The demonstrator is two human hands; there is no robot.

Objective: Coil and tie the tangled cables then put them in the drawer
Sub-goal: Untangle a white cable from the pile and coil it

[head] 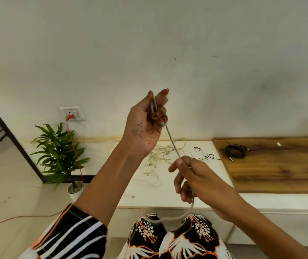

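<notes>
Head view. The left hand (145, 124) is raised in front of the white wall (168, 43), palm toward the camera, fingers curled around a few short folded loops of a grey-white cable (173, 144); the loops stand upright between thumb and fingers. From the underside of this fist the cable runs taut, down and to the right, to the right hand (190, 176), which is lower and nearer the camera. The right hand pinches the cable between thumb and forefinger; the remaining fingers are loosely curled around the strand. Below the right hand the cable hangs in a slack curve, blurred, down to the patterned clothing at the lower edge.

Behind and between the two hands, on the white low cabinet top (168, 193), lies one tangle of thin pale cables (158, 161); the number of separate cables in it cannot be told. Just to its right lies one thin black cable (205, 156), loosely strewn. Well apart to the right, on the wooden panel (280, 165), lies one black cable already coiled (236, 151).

At left, one potted plant (59, 154) stands on the floor. One orange cord (74, 146) is plugged into one wall socket (73, 114) above the plant and runs down behind it.
</notes>
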